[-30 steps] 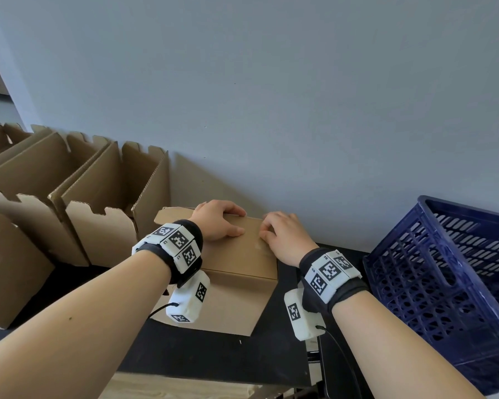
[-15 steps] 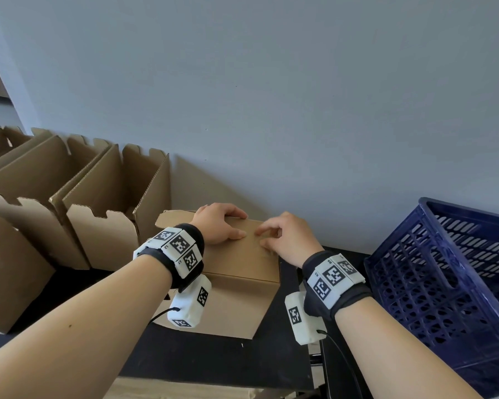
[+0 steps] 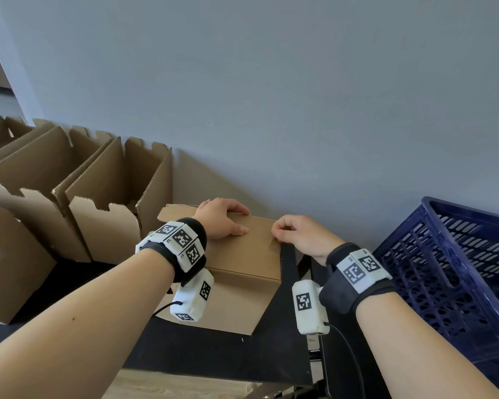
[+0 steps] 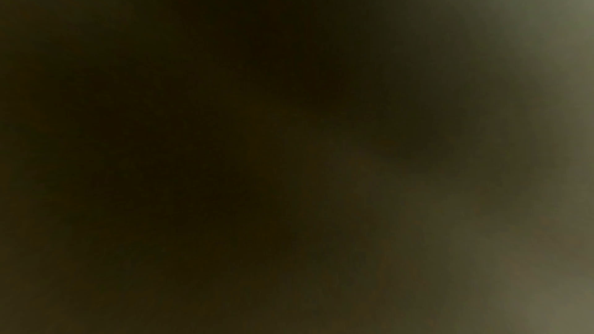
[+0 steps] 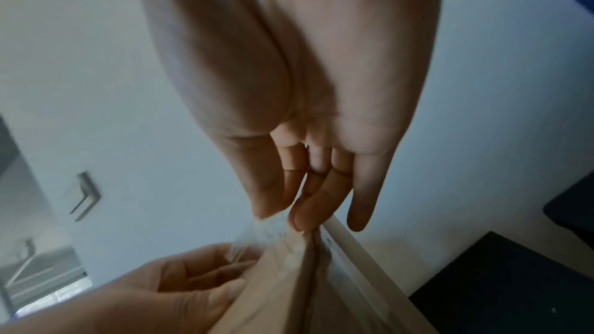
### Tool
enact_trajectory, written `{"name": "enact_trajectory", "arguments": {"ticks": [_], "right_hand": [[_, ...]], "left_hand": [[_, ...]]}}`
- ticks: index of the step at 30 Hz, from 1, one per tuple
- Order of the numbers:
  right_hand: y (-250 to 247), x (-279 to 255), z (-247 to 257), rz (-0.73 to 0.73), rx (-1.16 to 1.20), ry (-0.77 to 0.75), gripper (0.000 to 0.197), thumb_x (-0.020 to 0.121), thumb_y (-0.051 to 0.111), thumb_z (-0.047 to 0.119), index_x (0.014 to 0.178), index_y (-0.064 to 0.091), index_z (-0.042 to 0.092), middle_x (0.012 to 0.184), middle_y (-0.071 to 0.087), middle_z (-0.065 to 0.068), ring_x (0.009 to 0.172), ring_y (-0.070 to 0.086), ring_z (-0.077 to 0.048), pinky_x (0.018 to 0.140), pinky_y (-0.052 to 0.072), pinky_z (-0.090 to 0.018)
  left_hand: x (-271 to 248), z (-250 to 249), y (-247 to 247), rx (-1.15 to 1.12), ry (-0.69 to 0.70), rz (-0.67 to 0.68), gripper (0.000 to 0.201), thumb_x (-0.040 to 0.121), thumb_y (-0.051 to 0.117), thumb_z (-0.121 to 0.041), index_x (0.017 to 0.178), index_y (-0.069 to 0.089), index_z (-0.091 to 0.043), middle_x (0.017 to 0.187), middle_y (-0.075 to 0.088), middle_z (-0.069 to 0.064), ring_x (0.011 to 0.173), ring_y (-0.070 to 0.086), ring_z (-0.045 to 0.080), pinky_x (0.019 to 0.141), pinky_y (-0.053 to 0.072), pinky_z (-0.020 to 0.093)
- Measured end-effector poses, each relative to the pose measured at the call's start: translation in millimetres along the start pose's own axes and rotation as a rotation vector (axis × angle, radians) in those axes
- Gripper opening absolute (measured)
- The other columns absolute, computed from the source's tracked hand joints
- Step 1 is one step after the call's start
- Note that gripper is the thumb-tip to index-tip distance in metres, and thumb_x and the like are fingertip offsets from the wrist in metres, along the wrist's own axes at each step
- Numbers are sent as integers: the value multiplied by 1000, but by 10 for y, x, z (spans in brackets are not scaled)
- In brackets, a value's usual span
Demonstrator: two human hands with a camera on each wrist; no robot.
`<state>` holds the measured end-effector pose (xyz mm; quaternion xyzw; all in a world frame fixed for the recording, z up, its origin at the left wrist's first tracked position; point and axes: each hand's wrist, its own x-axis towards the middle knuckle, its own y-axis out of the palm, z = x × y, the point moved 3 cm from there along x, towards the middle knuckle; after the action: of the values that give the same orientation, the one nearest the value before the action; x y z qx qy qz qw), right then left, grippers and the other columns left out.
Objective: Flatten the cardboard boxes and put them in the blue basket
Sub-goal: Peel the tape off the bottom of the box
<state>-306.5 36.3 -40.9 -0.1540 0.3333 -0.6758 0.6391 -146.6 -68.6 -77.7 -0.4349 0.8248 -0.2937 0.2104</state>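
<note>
**Tape peel on closed box: risk of tear or slip**

Closed box (image 3: 242, 249) sits on the black surface (image 3: 213, 355), between the open boxes (image 3: 104, 203) at left and the basket (image 3: 455, 272) at right, not yet flattened. Left hand (image 3: 219, 217) lies on the box top, fingers curled over the far edge, bracing it. Right hand (image 3: 300, 234) pinches what looks like clear tape (image 5: 273, 234) at the top seam; thumb and fingertips (image 5: 303, 215) are closed on it.

Risks, judged:
- Tape is thin and glossy, so it could snap or slip from the pinch.
- A hard pull may rip the paper face off the corrugated board.
- The box could slide on the smooth surface if the brace loosens.

Board is matte brown with fluted edges. Basket is blue plastic lattice. Left wrist view is dark.
</note>
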Motion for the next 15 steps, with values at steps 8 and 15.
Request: {"name": "enact_trajectory", "arguments": {"ticks": [8, 15], "right_hand": [[72, -52, 9, -118, -83, 128, 38, 72, 76, 48, 86, 53, 22, 86, 57, 6, 78, 54, -12, 64, 44, -27], [135, -35, 48, -189, -150, 151, 39, 67, 82, 24, 84, 47, 21, 83, 56, 5, 81, 59, -19, 67, 47, -32]], "left_hand": [[-7, -10, 6, 17, -4, 13, 38, 76, 74, -35, 112, 62, -39, 118, 62, -12, 121, 50, 20, 110, 34, 39], [4, 13, 8, 6, -10, 2, 38, 74, 75, -35, 110, 63, -40, 118, 62, -12, 122, 48, 21, 109, 35, 39]]}}
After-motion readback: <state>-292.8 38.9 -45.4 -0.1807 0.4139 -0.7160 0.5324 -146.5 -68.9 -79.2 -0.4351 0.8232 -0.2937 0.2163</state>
